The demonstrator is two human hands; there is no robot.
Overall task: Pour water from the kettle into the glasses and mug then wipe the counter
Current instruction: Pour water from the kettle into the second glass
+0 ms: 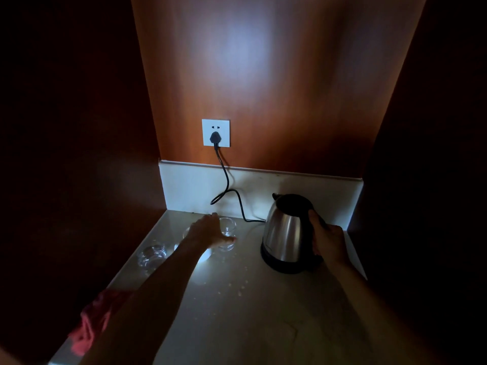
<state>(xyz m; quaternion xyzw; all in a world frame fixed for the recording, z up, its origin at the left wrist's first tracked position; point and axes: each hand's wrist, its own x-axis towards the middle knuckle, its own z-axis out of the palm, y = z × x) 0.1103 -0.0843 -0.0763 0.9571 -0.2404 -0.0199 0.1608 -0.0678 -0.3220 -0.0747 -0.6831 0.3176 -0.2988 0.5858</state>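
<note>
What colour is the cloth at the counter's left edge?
Red, perhaps pinkish; the cloth is dim and partly blurred in the head view, the only view.

Head view, down onto counter (263, 312)

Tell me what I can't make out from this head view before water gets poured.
- Mug: not identifiable; the left hand and forearm cover the middle of the glassware.
- Glasses: water level unreadable, too dim and transparent.
- Kettle base: whether seated or lifted is lost in shadow; right hand covers the handle.
- Red cloth: blurred at the counter edge.
</note>
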